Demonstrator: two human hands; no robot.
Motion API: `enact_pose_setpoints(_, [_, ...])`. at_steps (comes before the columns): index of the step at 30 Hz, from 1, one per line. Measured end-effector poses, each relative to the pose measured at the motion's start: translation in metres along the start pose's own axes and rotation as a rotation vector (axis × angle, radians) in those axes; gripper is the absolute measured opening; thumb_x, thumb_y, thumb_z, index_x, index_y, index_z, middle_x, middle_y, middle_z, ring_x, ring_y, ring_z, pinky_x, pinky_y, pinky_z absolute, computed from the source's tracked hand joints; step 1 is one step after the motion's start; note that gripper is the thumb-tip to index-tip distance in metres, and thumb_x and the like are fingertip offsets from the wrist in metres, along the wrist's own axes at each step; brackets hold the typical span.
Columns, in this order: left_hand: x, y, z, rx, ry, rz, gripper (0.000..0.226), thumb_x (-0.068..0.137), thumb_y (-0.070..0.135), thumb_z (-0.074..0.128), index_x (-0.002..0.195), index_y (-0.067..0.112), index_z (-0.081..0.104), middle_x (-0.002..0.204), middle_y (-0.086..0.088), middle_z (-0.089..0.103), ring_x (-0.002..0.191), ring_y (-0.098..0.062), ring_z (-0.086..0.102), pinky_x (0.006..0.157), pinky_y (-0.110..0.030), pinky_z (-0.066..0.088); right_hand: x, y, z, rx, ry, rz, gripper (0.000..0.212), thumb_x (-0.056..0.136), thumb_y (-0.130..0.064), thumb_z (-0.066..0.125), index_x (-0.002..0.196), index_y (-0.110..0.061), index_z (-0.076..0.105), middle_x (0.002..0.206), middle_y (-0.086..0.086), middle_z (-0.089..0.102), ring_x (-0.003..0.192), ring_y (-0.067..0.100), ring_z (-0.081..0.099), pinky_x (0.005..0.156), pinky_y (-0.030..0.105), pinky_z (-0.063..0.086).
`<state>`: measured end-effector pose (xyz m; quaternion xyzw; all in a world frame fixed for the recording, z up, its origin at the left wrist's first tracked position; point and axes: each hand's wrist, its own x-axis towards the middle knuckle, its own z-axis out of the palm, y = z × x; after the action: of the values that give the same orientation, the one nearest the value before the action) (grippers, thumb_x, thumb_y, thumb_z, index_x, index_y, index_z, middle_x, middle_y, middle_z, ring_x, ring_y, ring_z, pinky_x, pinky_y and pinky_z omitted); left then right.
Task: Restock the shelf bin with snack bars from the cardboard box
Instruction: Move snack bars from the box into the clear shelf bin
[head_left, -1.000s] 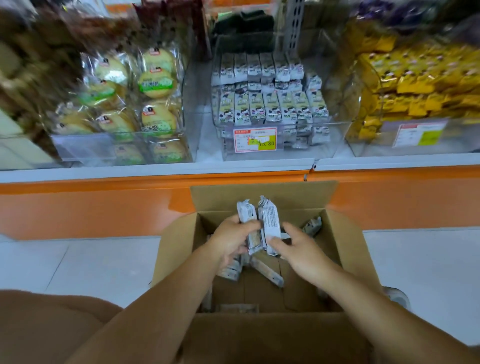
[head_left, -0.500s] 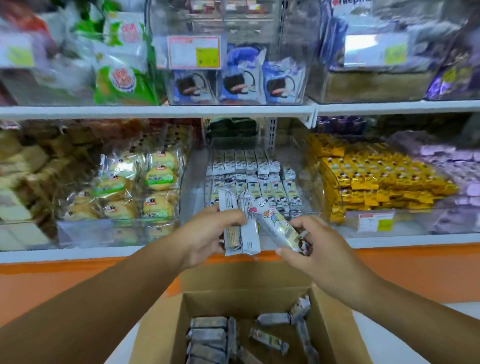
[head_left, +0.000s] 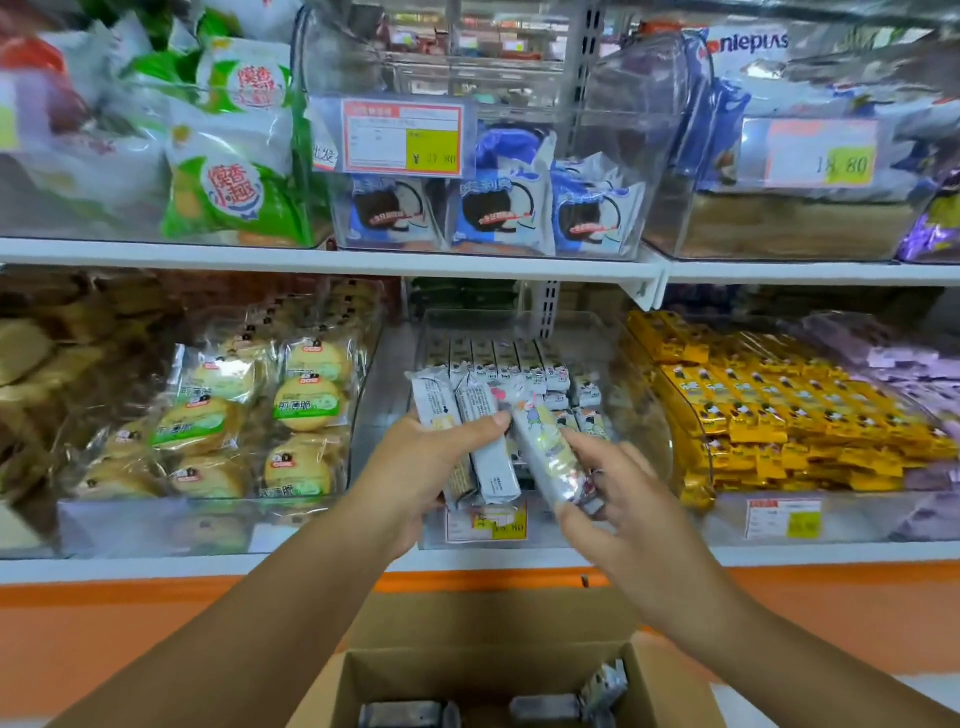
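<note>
Now, mid-carry, my left hand (head_left: 410, 467) grips two bars (head_left: 491, 457), right hand (head_left: 613, 499) pinches a third bar (head_left: 545, 457); next, I reckon, slot them into the mid-frame bin (head_left: 540, 525).

Silver-white wrapped snack bars (head_left: 480, 441) stand nearly upright in the left hand (head_left: 415, 467). A single bar (head_left: 545, 452) tilts in the right hand (head_left: 613, 499), before the clear shelf bin (head_left: 436, 535) half-filled with rows of them. Below, the open cardboard box (head_left: 493, 670) holds perhaps a few more.

Three held bars (head_left: 435, 410) (head_left: 491, 447) (head_left: 545, 457), two hands (head_left: 410, 467) (head_left: 623, 525), one box (head_left: 467, 675)
</note>
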<state>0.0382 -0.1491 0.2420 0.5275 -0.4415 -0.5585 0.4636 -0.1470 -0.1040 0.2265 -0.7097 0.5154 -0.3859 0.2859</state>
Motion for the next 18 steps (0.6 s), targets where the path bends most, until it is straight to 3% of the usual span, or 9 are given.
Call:
enact_pose_setpoints(3, [0.004, 0.007, -0.003, 0.046, 0.016, 0.083, 0.032, 0.075, 0.034, 0.082, 0.103, 0.023, 0.072, 0.094, 0.004, 0.077, 0.093, -0.02, 0.072, 0.084, -0.041, 0.056, 0.023, 0.004, -0.007, 0.017, 0.2, -0.008, 0.045, 0.091, -0.016, 0.061, 0.125, -0.042, 0.046, 0.109, -0.023, 0.052, 0.091, -0.004, 0.061, 0.072, 0.02, 0.052])
enact_pose_setpoints(6, [0.007, 0.011, -0.007, 0.083, 0.07, 0.175, 0.03, 0.076, 0.031, 0.082, 0.102, 0.026, 0.069, 0.091, 0.009, 0.076, 0.082, -0.005, 0.071, 0.062, -0.02, 0.051, 0.056, 0.018, -0.015, -0.201, 0.334, 0.003, 0.028, 0.093, -0.021, 0.058, 0.118, -0.034, 0.059, 0.099, -0.008, 0.061, 0.068, 0.002, 0.058, 0.052, 0.013, 0.041])
enact_pose_setpoints(8, [0.008, 0.014, -0.01, 0.159, 0.138, 0.244, 0.025, 0.076, 0.032, 0.082, 0.095, 0.03, 0.066, 0.087, 0.013, 0.073, 0.07, 0.005, 0.067, 0.052, -0.01, 0.046, 0.077, 0.03, -0.019, -0.393, 0.414, 0.02, 0.024, 0.093, -0.024, 0.059, 0.115, -0.029, 0.065, 0.092, -0.002, 0.064, 0.079, 0.011, 0.056, 0.059, 0.022, 0.038])
enact_pose_setpoints(10, [0.01, 0.017, -0.014, 0.21, 0.204, 0.297, 0.024, 0.077, 0.034, 0.081, 0.09, 0.034, 0.061, 0.085, 0.016, 0.069, 0.069, 0.005, 0.064, 0.051, -0.01, 0.043, 0.095, 0.038, -0.022, -0.489, 0.476, 0.016, 0.024, 0.09, -0.026, 0.062, 0.113, -0.026, 0.068, 0.084, 0.004, 0.061, 0.098, 0.019, 0.049, 0.066, 0.026, 0.033])
enact_pose_setpoints(12, [0.013, 0.02, -0.019, 0.199, 0.238, 0.328, 0.023, 0.077, 0.034, 0.081, 0.086, 0.034, 0.06, 0.083, 0.016, 0.069, 0.072, 0.003, 0.064, 0.053, -0.013, 0.044, 0.112, 0.041, -0.027, -0.529, 0.485, 0.023, 0.024, 0.089, -0.028, 0.065, 0.113, -0.027, 0.069, 0.077, 0.004, 0.056, 0.101, 0.019, 0.043, 0.067, 0.026, 0.029])
enact_pose_setpoints(14, [0.016, 0.022, -0.023, 0.198, 0.25, 0.345, 0.022, 0.076, 0.035, 0.081, 0.083, 0.034, 0.06, 0.078, 0.018, 0.068, 0.067, 0.007, 0.062, 0.047, -0.006, 0.042, 0.125, 0.046, -0.033, -0.596, 0.446, 0.035, 0.024, 0.088, -0.032, 0.065, 0.112, -0.029, 0.07, 0.075, 0.004, 0.059, 0.102, 0.021, 0.043, 0.069, 0.028, 0.031])
enact_pose_setpoints(16, [0.017, 0.022, -0.027, 0.221, 0.253, 0.346, 0.023, 0.076, 0.037, 0.08, 0.08, 0.036, 0.058, 0.073, 0.022, 0.064, 0.061, 0.012, 0.059, 0.044, -0.005, 0.039, 0.137, 0.05, -0.038, -0.624, 0.379, 0.072, 0.022, 0.088, -0.035, 0.064, 0.109, -0.032, 0.07, 0.079, 0.004, 0.068, 0.094, 0.025, 0.052, 0.071, 0.031, 0.038])
enact_pose_setpoints(18, [0.02, 0.02, -0.03, 0.228, 0.245, 0.35, 0.022, 0.075, 0.038, 0.081, 0.079, 0.037, 0.059, 0.069, 0.022, 0.067, 0.064, 0.01, 0.062, 0.048, -0.006, 0.038, 0.147, 0.05, -0.041, -0.597, 0.312, 0.105, 0.02, 0.088, -0.035, 0.063, 0.107, -0.033, 0.071, 0.084, 0.004, 0.073, 0.069, 0.023, 0.06, 0.062, 0.029, 0.042])
